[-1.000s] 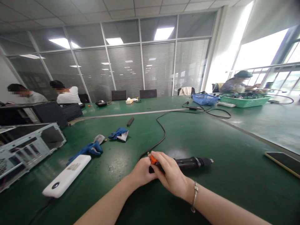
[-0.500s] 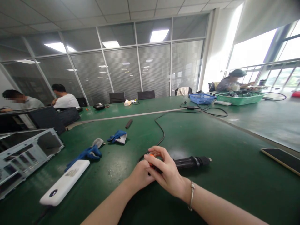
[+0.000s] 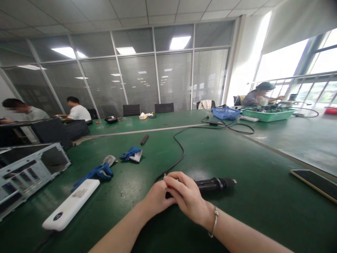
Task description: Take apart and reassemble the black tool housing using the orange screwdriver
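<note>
- The right hand [image 3: 188,196] closes its fingers around a small orange piece [image 3: 168,185], mostly hidden, above the desk [image 3: 250,154].
- The left hand [image 3: 156,198] is curled against the right; its grip is hidden, so I cannot tell what it holds.
- The black driver [image 3: 214,184] lies on the desk just beyond the right hand, its tip pointing right.
- The piece looks small enough to slip if the fingertips loosen, and could then drop between the hands.
- The cord [image 3: 181,146] runs close behind the left hand; a wrist catching it might drag the driver.
- Fingers covering the piece could hide a poor alignment.
</note>
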Demonstrator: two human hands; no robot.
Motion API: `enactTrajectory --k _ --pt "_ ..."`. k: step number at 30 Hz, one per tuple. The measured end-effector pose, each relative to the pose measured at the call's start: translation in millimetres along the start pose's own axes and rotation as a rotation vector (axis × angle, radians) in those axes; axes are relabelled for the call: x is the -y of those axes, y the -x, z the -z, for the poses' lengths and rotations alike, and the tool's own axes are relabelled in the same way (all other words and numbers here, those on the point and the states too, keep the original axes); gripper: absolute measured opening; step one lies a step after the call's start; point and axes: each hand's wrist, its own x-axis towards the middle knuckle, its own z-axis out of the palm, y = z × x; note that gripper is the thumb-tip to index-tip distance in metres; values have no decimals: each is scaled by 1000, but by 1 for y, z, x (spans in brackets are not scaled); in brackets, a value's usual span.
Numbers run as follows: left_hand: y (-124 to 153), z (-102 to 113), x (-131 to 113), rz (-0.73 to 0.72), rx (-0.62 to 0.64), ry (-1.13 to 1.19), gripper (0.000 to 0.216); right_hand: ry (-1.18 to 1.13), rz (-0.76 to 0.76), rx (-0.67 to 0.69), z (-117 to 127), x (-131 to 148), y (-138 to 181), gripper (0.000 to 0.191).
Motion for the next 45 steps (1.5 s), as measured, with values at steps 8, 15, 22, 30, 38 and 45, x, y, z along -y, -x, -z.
enactTrajectory --k 8,15,22,30,38,45 --pt "0 1 0 -7 14 25 21 -94 -15 -31 2 3 0 45" --pt "1 0 2 31 24 -28 12 -51 7 53 4 3 2 61" --pt "0 1 2 10 40 -19 13 -20 -8 8 2 0 2 52" --pt "-1 3 -4 -66 5 56 21 11 16 8 4 0 0 47" --pt "1 1 0 39 44 -32 10 -24 24 68 8 3 -1 58" --pt "1 4 -4 -20 29 -15 9 63 75 8 7 0 -2 54"
